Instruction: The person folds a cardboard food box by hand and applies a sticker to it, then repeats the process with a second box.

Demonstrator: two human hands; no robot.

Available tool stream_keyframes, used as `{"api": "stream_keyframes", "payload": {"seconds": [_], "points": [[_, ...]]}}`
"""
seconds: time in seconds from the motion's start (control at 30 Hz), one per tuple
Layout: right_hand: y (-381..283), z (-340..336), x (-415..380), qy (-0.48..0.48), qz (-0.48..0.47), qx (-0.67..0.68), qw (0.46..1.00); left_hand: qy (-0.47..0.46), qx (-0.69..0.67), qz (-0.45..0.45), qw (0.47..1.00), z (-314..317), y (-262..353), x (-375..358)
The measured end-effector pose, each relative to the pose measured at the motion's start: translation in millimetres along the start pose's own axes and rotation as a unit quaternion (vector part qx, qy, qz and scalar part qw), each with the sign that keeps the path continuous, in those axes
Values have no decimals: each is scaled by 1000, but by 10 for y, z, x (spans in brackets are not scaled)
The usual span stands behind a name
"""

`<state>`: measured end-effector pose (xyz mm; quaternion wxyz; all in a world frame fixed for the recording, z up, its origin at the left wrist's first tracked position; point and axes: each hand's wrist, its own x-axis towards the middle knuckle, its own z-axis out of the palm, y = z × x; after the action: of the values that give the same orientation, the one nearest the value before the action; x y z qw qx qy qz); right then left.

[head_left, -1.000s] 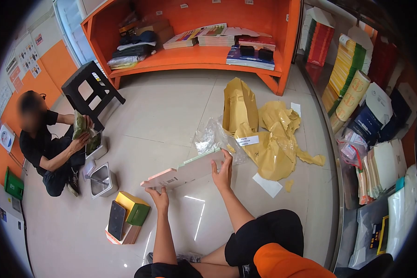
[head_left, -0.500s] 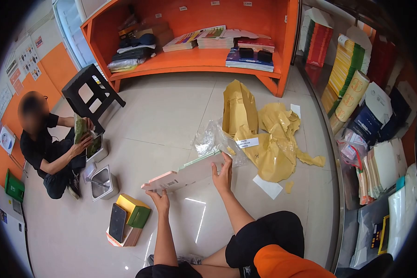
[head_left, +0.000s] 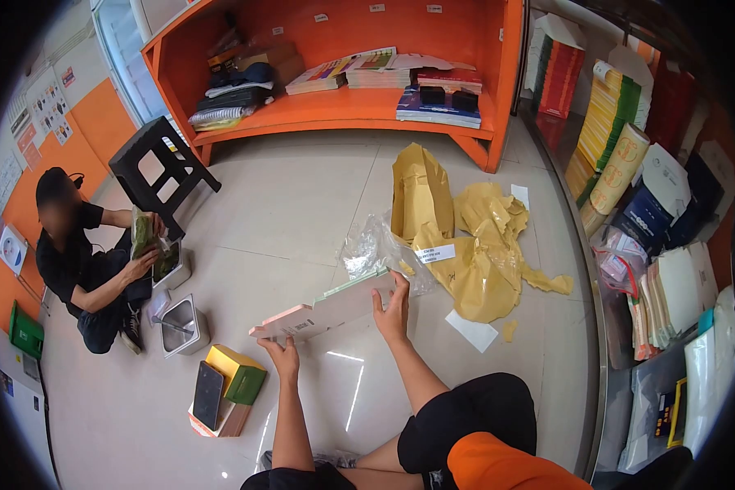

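Note:
Between my two hands is a stack of flat folded cartons (head_left: 335, 309), white on the broad side with pink and green edges. It is held tilted above the floor. My left hand (head_left: 283, 357) grips its lower left end, thumb and fingers on opposite faces. At the right end, my right hand (head_left: 393, 307) is closed around the edge, fingers over the top. Just beyond the stack lie clear plastic wrap (head_left: 367, 249) and torn brown wrapping paper (head_left: 486, 261). Left of my left forearm, a dark phone (head_left: 208, 394) leans on a yellow and green box (head_left: 238, 374).
A co-worker (head_left: 90, 253) sits at left, holding a bag of green leaves (head_left: 145, 234) over a metal container (head_left: 171, 265). Another metal container (head_left: 184, 324) stands nearer. A black stool (head_left: 159, 163), an orange shelf (head_left: 343, 106) and a packed rack (head_left: 621, 188) surround the floor.
My hands and the carton stack stay almost still. The co-worker's head has lifted slightly, and the bag remains in their hands.

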<state>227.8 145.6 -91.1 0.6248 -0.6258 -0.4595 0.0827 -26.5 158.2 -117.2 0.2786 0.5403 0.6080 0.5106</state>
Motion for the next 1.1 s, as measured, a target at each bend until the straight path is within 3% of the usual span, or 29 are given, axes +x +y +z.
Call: {"api": "stream_keyframes", "payload": {"seconds": [0.27,0.37,0.43,0.47,0.53,0.67,0.73,0.8,0.83,0.9,0.93,1.0,1.07,1.1], "points": [[37,5,41,13,42,46,998,7,9,4,1000,12,-37,12],[5,-84,165,-46,103,11,994,19,19,26,999,21,-59,8],[159,-100,120,-34,55,-34,997,15,35,38,999,12,-50,9],[257,-92,84,-29,31,-56,998,2,64,20,998,-8,-38,19],[382,-94,27,-44,82,-12,996,-22,121,-16,992,-59,3,58],[399,-147,170,-50,105,-23,993,-60,66,58,994,-99,93,179],[266,-163,175,-23,119,-146,982,-105,17,58,993,-93,282,211],[146,-232,150,-3,129,-299,946,-132,150,33,979,-42,135,184],[110,-271,146,-19,118,-304,945,-150,239,4,959,-5,121,124],[1,-313,228,-108,158,-189,963,-175,357,-27,917,10,123,34],[-83,-328,276,-153,177,-128,964,-197,306,-48,930,-5,146,44],[-310,-439,322,-175,123,-61,975,-231,201,-88,948,-87,294,101],[-538,-665,434,-195,72,45,977,-143,132,-102,976,-177,131,134],[-649,-817,500,-234,30,102,966,-96,118,-111,982,-263,389,37]]}}
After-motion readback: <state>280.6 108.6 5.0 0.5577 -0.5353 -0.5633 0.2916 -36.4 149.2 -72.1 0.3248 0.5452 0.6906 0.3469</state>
